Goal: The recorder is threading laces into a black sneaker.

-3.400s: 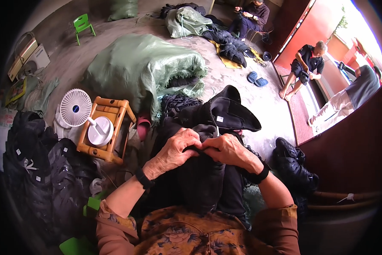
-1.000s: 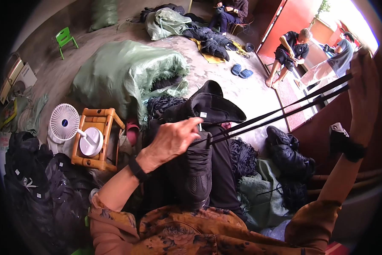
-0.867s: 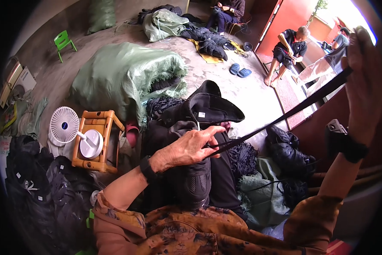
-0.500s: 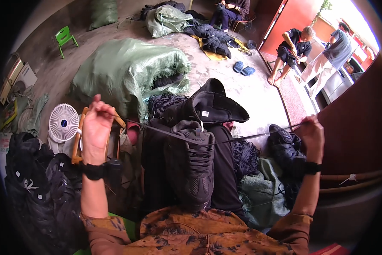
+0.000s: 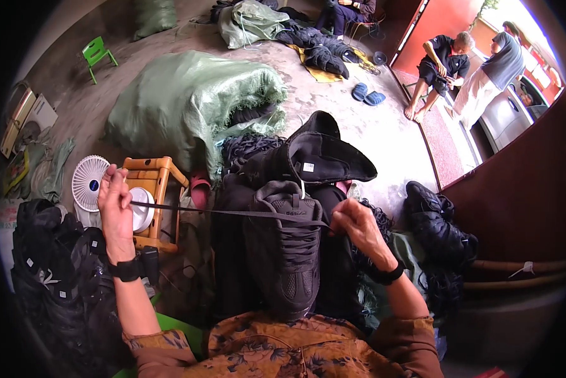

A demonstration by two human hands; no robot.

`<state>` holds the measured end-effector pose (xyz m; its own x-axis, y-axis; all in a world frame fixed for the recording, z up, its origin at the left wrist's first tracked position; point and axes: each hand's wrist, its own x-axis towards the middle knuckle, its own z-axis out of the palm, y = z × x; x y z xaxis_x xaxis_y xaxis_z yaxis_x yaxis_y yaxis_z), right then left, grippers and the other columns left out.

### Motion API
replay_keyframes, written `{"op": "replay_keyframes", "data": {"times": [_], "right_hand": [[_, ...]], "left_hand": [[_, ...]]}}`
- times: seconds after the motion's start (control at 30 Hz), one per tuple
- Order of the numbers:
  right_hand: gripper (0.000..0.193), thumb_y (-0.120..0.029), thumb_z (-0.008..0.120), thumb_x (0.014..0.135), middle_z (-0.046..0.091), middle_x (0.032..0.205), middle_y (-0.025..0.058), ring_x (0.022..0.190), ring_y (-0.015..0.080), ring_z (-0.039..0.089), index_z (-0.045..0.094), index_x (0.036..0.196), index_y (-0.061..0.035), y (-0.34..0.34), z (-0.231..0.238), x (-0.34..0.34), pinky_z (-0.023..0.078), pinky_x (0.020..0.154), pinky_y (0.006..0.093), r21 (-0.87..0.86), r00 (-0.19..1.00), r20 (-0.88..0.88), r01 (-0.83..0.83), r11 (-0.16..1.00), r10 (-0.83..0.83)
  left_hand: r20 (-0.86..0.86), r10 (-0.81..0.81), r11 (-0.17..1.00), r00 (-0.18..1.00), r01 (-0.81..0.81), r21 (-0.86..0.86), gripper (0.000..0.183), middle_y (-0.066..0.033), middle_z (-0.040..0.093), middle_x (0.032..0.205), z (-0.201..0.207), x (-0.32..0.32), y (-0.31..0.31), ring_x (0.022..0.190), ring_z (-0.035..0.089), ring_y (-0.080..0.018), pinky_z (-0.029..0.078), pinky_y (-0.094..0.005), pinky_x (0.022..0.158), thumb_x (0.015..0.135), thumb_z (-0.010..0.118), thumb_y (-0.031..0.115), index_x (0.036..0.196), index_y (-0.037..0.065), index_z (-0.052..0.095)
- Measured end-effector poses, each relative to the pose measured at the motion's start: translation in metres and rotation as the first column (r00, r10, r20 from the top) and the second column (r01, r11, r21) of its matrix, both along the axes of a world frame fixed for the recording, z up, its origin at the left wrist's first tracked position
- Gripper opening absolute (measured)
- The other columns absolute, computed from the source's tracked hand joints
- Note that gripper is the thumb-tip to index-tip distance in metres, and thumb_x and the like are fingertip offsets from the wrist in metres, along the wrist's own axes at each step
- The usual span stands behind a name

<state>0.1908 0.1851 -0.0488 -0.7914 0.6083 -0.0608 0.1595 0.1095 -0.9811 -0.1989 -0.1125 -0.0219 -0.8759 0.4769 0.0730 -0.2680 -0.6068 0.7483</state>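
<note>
Stretching a flat black lace (image 5: 232, 212) nearly level across my lap, I look down through the one head view. My left hand (image 5: 114, 208) is raised on the left, in front of the white fan (image 5: 89, 183), fingers curled and gripping one end. My right hand (image 5: 362, 230) is bent in at the right, thumb and fingertips pinching the lace just beside the shoe. The lace passes over the upper laced part of a black shoe (image 5: 289, 252), which sits upright on my thighs, its toe toward me. I cannot tell whether this lace runs through the top eyelets.

Just beyond the shoe is a black piece (image 5: 336, 160) with a wide open mouth and a small white label. The fan's round base rests on a bamboo stool (image 5: 160, 243). Dark shoes (image 5: 50, 264) are heaped at my lower left, and more black footwear (image 5: 437, 227) lies to my right. Ahead is a big pale-green sack (image 5: 182, 101); blue slippers (image 5: 367, 94) lie beyond on the floor. At the upper right, one person (image 5: 450, 60) sits by the doorway near another standing (image 5: 500, 66).
</note>
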Motion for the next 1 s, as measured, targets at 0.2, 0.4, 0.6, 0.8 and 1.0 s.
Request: {"op": "replay_keyframes", "data": {"times": [0.2, 0.4, 0.6, 0.8, 1.0], "right_hand": [[0.012, -0.004, 0.062, 0.091, 0.064, 0.072, 0.0043, 0.064, 0.0080, 0.060, 0.061, 0.100, 0.0033, -0.020, 0.010, 0.001, 0.049, 0.059, 0.0231, 0.054, 0.999, 0.000, 0.036, 0.998, -0.036], [0.008, -0.005, 0.063, 0.091, 0.062, 0.068, 0.0035, 0.062, 0.0069, 0.057, 0.062, 0.093, 0.0032, -0.023, 0.009, -0.008, 0.046, 0.056, 0.0229, 0.140, 0.998, -0.043, 0.049, 0.989, -0.043], [0.010, -0.007, 0.063, 0.091, 0.062, 0.067, 0.0049, 0.060, 0.0078, 0.057, 0.061, 0.090, 0.0027, -0.028, 0.017, -0.010, 0.045, 0.055, 0.0239, 0.142, 0.999, 0.024, 0.042, 0.989, -0.046], [0.013, -0.011, 0.066, 0.089, 0.063, 0.066, 0.0045, 0.059, 0.0103, 0.059, 0.060, 0.087, 0.0007, -0.031, 0.024, -0.017, 0.046, 0.053, 0.0259, 0.934, 0.991, 0.103, -0.068, 0.351, -0.082], [0.021, -0.024, 0.065, 0.094, 0.060, 0.068, -0.0008, 0.059, 0.0057, 0.056, 0.058, 0.087, -0.0054, -0.019, 0.020, -0.015, 0.043, 0.054, 0.0206, -0.147, 0.994, 0.089, -0.043, 0.988, 0.056]], "left_hand": [[-0.384, 0.154, 0.899, 0.910, -0.290, -0.328, 0.034, -0.0120, 0.064, 0.113, -0.008, 0.036, 0.009, 0.068, 0.047, -0.0048, 0.043, -0.0176, 0.063, 0.098, 0.054, 0.013, 0.128, 0.000, 0.045], [0.381, -0.100, 0.966, 0.919, -0.002, 0.258, 0.035, -0.0106, 0.064, 0.113, -0.033, 0.011, -0.054, 0.059, 0.038, -0.0037, 0.034, -0.0173, 0.046, 0.103, 0.045, 0.017, 0.133, -0.001, 0.045], [-0.071, -0.093, 0.910, 0.993, 0.056, -0.410, 0.026, -0.0034, 0.064, 0.073, -0.049, 0.074, -0.036, 0.045, 0.035, -0.0013, 0.027, -0.0169, 0.042, 0.103, 0.047, 0.025, 0.111, 0.003, 0.058], [-0.631, -0.339, 0.823, 0.698, -0.105, -0.558, 0.009, -0.0072, 0.067, 0.078, -0.025, 0.154, 0.068, 0.061, 0.061, -0.0125, 0.049, -0.0269, 0.056, 0.096, 0.053, 0.008, 0.098, 0.002, 0.060], [-0.795, -0.326, 0.816, 0.512, -0.273, -0.510, 0.008, -0.0099, 0.066, 0.082, -0.009, 0.187, 0.102, 0.071, 0.066, -0.0273, 0.050, -0.0345, 0.062, 0.085, 0.068, 0.006, 0.091, 0.004, 0.064]]}}
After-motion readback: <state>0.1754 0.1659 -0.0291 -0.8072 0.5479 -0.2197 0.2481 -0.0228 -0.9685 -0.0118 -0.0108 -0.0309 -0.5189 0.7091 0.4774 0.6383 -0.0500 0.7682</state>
